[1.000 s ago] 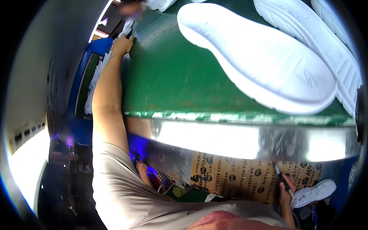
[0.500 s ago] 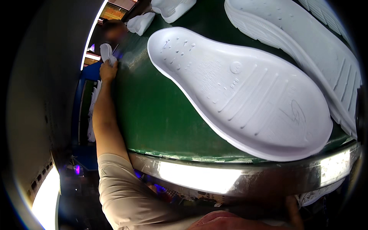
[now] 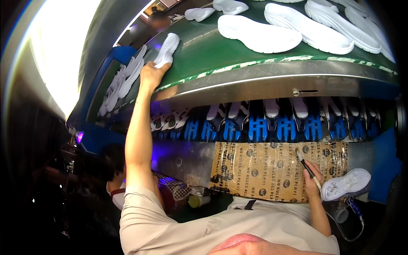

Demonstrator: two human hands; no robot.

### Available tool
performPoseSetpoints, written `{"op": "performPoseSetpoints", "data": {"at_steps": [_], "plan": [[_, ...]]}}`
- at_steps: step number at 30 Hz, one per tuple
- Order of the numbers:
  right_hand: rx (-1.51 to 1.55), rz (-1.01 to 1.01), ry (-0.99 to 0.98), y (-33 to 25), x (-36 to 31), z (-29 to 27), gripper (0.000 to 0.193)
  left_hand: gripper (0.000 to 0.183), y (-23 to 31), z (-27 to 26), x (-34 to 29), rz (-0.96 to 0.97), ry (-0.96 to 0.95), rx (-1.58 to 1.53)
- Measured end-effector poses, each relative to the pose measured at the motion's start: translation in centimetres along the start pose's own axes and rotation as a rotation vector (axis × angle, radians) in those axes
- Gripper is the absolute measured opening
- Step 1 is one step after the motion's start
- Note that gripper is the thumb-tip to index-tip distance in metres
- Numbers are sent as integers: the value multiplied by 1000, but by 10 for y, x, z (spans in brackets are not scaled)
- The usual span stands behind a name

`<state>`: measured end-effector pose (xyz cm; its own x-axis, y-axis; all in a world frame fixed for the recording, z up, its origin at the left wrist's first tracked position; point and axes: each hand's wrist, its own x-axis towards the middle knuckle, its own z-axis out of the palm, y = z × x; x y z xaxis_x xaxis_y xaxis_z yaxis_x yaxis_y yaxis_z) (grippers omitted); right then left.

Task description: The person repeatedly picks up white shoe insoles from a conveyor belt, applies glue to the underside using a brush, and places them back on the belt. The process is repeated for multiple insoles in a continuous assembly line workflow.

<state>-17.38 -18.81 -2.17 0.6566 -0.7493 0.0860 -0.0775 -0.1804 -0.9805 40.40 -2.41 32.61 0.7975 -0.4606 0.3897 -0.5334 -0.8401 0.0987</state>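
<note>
The left hand (image 3: pixel 153 76) pinches a white sole (image 3: pixel 167 49) between its fingers, over the green surface (image 3: pixel 199 55). The right hand (image 3: pixel 312 175) curls its fingers around a brush (image 3: pixel 306 166) above brown cardboard (image 3: pixel 263 180).

Left arm (image 3: pixel 139 142), one — bare below the sleeve, stretched far forward, elbow nearly straight; left hand (image 3: pixel 154 75) clasped, thumb on its right side. Right forearm (image 3: pixel 318 212), one — angled forward; right hand (image 3: pixel 313 175) curled, pen-style grip.
</note>
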Motion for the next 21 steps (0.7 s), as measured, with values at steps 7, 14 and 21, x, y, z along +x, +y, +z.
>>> {"op": "performPoseSetpoints", "data": {"at_steps": [7, 14, 21], "plan": [[-33, -124, 27, 0, 3, 6, 30, 66, -7, -26, -184, 117, 229, -1588], [43, 50, 74, 32, 6, -8, 25, 60, 59, 56, -308, -472, -95, -2498], [409, 123, 50, -12, 19, 10, 27, 80, 80, 103, -440, -652, -871, -2455]]}}
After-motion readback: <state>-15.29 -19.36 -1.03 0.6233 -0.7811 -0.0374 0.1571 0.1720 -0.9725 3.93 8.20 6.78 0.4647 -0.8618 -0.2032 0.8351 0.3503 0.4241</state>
